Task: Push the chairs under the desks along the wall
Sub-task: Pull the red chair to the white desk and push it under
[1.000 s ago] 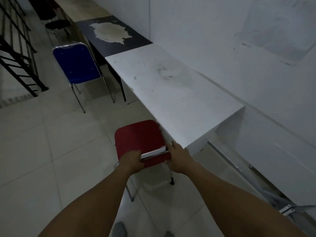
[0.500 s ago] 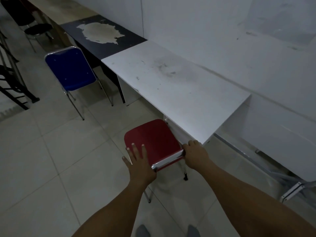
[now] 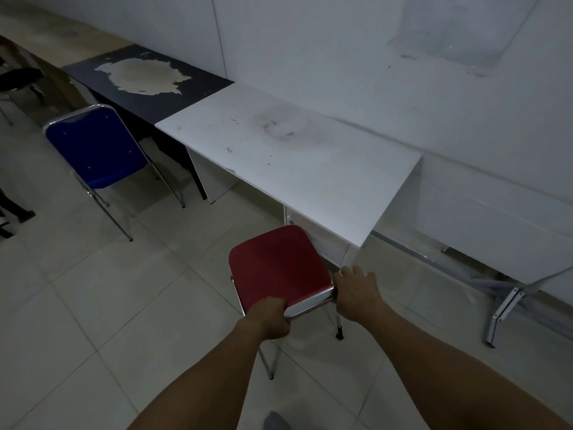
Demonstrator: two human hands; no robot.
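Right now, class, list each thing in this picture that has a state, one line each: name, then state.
red chair: upright, front edge at the desk, held at its backrest top.
left hand: grips the backrest top.
right hand: grips the backrest's right end.
white desk: against the wall, top scuffed.
blue chair: upright, not pushed in.
dark desk: surface peeled.

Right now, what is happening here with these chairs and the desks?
A person is tucking chairs under the desks along the wall. Both hands are on the backrest of the red chair: the left hand grips its near left corner, the right hand holds its right end. The chair stands at the near corner of the white desk, its back out in front of the desk edge. Farther along, a blue chair stands out from the dark desk, not yet pushed in.
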